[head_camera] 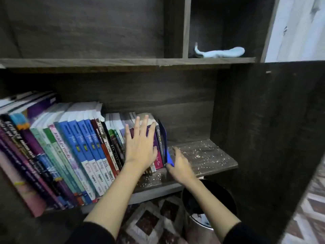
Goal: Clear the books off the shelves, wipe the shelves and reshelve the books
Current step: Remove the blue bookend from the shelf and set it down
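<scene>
The right hand (180, 167) has its grip clamped on the lower front corner of a thin blue book (163, 138), the last one at the right end of the row. Exactly how the fingers wrap it is blurred. The left hand (140, 147) lies flat just beside it, fingers straight and spread, pressing the spines of the neighbouring books (84, 148). These fill the left and middle of the lower shelf (207, 157), whose bare right part is strewn with pale specks (198, 152). A light blue cloth (219, 52) lies in the small compartment above, and a dark bin (211, 196) stands on the floor below the right hand.

The shelf looks unwiped, so clearing seems to be under way. The hold is low and at one corner, so the thin book could twist and slip towards the bin. With the end book gone, the slim books beside it may tip right once the left palm lifts. Dragging books out could also sweep specks onto the floor.
</scene>
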`<state>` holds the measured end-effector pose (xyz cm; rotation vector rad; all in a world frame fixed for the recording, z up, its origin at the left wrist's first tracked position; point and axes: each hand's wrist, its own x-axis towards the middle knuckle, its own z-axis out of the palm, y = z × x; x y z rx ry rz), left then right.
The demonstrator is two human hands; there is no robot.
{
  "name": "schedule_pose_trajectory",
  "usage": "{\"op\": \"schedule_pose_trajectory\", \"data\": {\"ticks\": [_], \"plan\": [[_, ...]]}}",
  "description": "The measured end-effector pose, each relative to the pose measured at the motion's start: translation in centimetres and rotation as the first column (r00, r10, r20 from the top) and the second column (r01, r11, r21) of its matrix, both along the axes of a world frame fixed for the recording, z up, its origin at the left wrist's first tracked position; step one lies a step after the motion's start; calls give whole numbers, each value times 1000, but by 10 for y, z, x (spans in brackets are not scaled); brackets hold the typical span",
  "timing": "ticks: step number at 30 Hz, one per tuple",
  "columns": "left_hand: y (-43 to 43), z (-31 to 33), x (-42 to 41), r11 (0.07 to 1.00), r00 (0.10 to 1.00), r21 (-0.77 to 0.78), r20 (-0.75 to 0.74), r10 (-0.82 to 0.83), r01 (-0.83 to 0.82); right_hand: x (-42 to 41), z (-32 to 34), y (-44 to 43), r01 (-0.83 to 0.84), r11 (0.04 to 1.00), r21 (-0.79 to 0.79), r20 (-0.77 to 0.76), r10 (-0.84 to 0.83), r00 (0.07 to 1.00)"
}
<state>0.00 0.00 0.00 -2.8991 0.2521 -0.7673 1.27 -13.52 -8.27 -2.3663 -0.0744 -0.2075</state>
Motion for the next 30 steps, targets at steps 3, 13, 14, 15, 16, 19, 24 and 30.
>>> {"op": "schedule_pose_trajectory", "data": {"ticks": [3, 13, 14, 15, 16, 19, 24, 30], "plan": [[-1, -2, 22, 999, 997, -12, 60, 44, -43, 14, -11, 9, 15, 996, 84, 1, -16, 1000], [-1, -41, 76, 996, 868, -82, 496, 25, 18, 45, -40, 30, 49, 990, 131, 93, -61, 994], [0, -44, 79, 997, 855, -73, 517, 30, 9, 47, -41, 31, 57, 989, 135, 93, -70, 993], [2, -46, 82, 998, 844, -64, 536, 33, 2, 47, -41, 32, 62, 986, 153, 95, -77, 992], [2, -48, 84, 998, 833, -66, 551, 34, 3, 48, -43, 32, 68, 984, 163, 98, -85, 992], [1, -50, 89, 998, 807, -66, 590, 41, -2, 48, -45, 30, 57, 987, 149, 80, -70, 994], [3, -52, 95, 997, 758, -44, 652, -19, 63, 52, -44, 23, -2, 993, 117, 65, -5, 998], [5, -55, 98, 997, 745, -39, 666, -18, 60, 53, -36, 18, -28, 998, 53, 43, 25, 999]]}}
